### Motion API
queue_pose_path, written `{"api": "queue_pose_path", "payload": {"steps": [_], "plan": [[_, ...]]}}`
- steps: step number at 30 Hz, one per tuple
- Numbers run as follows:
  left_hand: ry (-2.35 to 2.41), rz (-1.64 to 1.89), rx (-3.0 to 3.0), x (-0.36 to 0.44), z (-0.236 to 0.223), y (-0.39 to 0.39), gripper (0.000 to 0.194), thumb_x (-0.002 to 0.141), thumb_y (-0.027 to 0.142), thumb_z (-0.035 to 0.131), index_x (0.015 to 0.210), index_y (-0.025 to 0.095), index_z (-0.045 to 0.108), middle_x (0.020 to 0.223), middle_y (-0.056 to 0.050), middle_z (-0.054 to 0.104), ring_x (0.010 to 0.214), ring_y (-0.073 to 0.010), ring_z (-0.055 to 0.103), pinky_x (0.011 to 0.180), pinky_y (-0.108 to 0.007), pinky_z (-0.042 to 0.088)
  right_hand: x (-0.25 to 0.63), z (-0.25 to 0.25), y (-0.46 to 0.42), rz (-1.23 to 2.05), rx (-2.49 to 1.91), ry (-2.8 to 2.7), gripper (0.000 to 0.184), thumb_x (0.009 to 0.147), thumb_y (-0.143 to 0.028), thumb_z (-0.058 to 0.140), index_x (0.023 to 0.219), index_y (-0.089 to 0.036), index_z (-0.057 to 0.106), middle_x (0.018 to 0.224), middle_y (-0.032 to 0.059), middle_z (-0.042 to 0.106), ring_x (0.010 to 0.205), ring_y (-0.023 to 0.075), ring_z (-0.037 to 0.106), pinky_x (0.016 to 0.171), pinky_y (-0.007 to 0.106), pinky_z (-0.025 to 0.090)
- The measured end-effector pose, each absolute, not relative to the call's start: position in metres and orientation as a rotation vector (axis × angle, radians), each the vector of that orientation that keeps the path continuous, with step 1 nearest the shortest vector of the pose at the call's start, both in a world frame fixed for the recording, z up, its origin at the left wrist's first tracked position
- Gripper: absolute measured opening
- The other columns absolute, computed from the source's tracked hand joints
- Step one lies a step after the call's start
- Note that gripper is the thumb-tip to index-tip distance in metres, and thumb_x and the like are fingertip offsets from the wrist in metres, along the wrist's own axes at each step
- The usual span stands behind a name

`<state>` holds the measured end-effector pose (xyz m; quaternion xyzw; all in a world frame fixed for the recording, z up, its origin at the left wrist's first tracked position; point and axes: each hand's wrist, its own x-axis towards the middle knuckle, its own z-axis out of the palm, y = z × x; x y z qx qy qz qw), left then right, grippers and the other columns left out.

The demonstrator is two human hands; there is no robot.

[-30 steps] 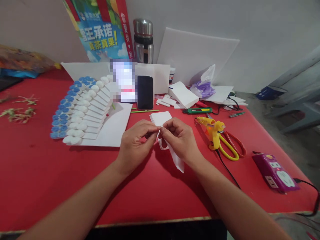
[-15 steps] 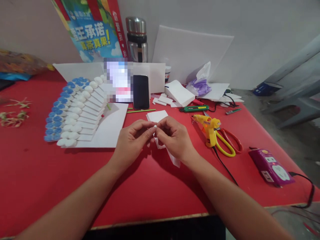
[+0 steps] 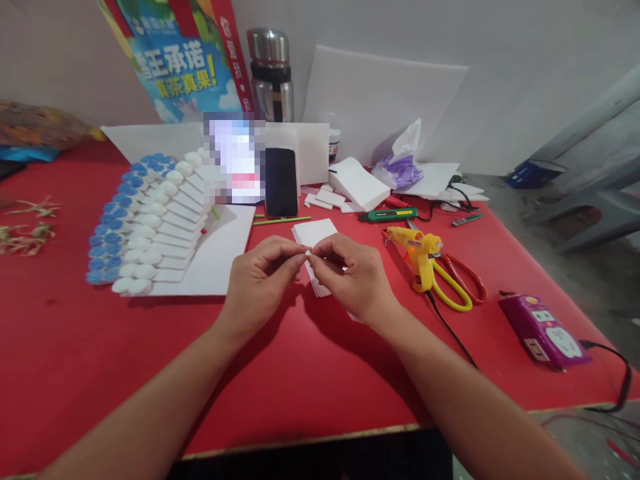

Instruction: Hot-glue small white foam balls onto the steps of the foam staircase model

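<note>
Over the red table (image 3: 280, 373), my left hand (image 3: 257, 283) and my right hand (image 3: 356, 277) meet fingertip to fingertip. Thumbs and forefingers of both pinch a small white rolled bit of a thin paper strip (image 3: 307, 253). Most of the strip is hidden by my right hand; a pale edge peeps out beneath that palm. Directly behind and under the fingers lies a small stack of white paper (image 3: 315, 231). To the left stands a fan-shaped piece (image 3: 165, 223) with white strips, white rounded pads and blue rosettes, resting on a white board (image 3: 215, 267).
A yellow glue gun (image 3: 417, 250) lies at right beside red-and-yellow-handled scissors (image 3: 463, 303), its cord running forward. Further right sits a purple power strip (image 3: 545, 333). Behind are a green cutter (image 3: 390, 215), a dark phone (image 3: 281, 183), a steel flask (image 3: 271, 73) and green sticks (image 3: 285, 221).
The paper strip's loose tail, hanging below my right hand earlier, is now almost out of sight. Both hands keep pinching close together. The view has shifted slightly, moving the scene left.
</note>
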<state>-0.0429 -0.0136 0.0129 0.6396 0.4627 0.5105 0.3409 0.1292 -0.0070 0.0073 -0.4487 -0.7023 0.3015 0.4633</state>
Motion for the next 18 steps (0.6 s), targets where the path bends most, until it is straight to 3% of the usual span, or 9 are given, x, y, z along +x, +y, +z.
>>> {"api": "queue_pose_path", "payload": {"steps": [4,8,10,14,18], "plan": [[1.179,1.375,1.783,-0.041,0.01,-0.016,0.007,0.092,0.018,0.07,0.09,0.02,0.076,0.089,-0.003,0.073,0.081,-0.0162,0.068,0.07,-0.027,0.056,0.128,0.01,-0.009,0.663,-1.137,-1.764,0.012,0.09,-0.022,0.064,0.079,-0.022,0.061,0.072,-0.0022,0.063,0.062,0.0124,0.052,0.058,0.027,0.038],[1.19,1.405,1.742,-0.038,0.008,-0.016,0.005,0.092,0.02,0.07,0.092,0.02,0.075,0.092,-0.003,0.072,0.078,-0.0155,0.067,0.068,-0.026,0.055,0.128,0.012,-0.007,0.796,-1.15,-1.682,0.014,0.089,-0.026,0.067,0.078,-0.023,0.06,0.069,-0.0029,0.061,0.059,0.0126,0.052,0.057,0.027,0.04],[1.187,1.39,1.654,-0.039,0.007,-0.013,0.004,0.091,0.021,0.071,0.091,0.02,0.075,0.09,-0.003,0.072,0.073,-0.0143,0.065,0.067,-0.027,0.055,0.13,0.015,-0.005,1.017,-1.115,-1.589,0.016,0.089,-0.033,0.071,0.08,-0.023,0.061,0.073,-0.0013,0.066,0.062,0.0141,0.06,0.059,0.028,0.047],[1.162,1.312,1.392,-0.044,0.006,-0.008,0.007,0.09,0.027,0.075,0.093,0.021,0.075,0.073,-0.001,0.068,0.064,-0.0143,0.061,0.062,-0.027,0.054,0.138,0.024,0.001,1.779,-0.992,-1.137,0.033,0.091,-0.053,0.071,0.092,-0.021,0.063,0.088,0.0073,0.078,0.075,0.0226,0.076,0.069,0.037,0.063],[1.113,1.298,1.332,-0.048,0.006,-0.005,0.012,0.087,0.032,0.08,0.093,0.022,0.076,0.074,-0.002,0.07,0.063,-0.0153,0.06,0.06,-0.029,0.053,0.143,0.026,0.005,2.146,-0.83,-0.889,0.028,0.091,-0.041,0.076,0.097,-0.015,0.069,0.091,0.0118,0.081,0.08,0.0249,0.079,0.079,0.042,0.067]]}}
